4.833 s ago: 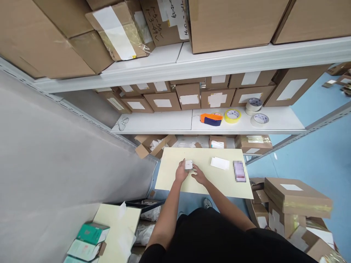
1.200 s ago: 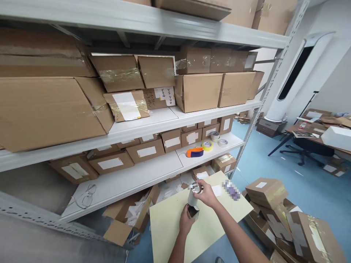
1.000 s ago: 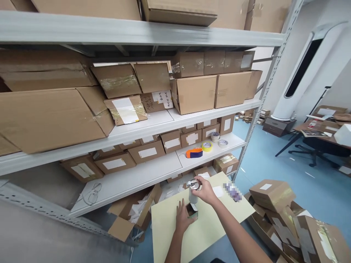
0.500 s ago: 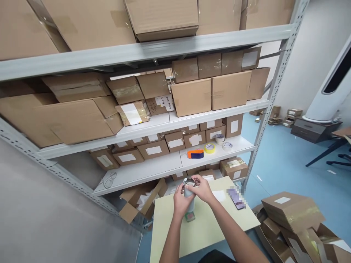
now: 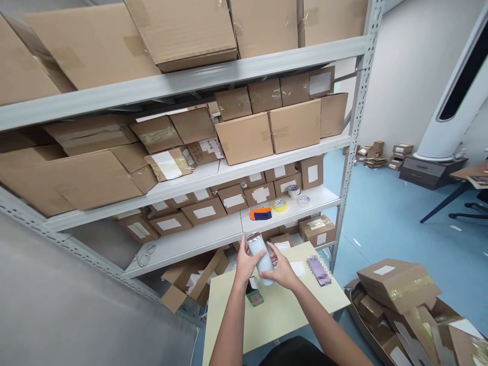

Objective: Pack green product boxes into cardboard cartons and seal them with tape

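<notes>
A pale blue tumbler (image 5: 261, 256) with a metallic-looking rim is tilted in both hands above the table. My left hand (image 5: 246, 260) closes on its left side, fingers up near the rim and thumb across the front. My right hand (image 5: 281, 267) grips the lower right side, with fingertips by its base. Below and a little left of the tumbler, a small open green box (image 5: 254, 296) stands on the pale yellow table (image 5: 274, 325). Part of that box is behind my left forearm.
A purple, partly blurred flat item (image 5: 318, 270) and white paper (image 5: 298, 268) lie on the table. Behind it rises a shelf rack (image 5: 213, 229) of cardboard boxes, with tape rolls (image 5: 279, 205) and an orange-and-blue tape dispenser (image 5: 261, 213). More boxes (image 5: 398, 287) are piled at right.
Both hands have shifted from the tumbler's top to its sides. The tumbler now leans and its blue body shows, apart from the green box. My view has turned slightly right.
</notes>
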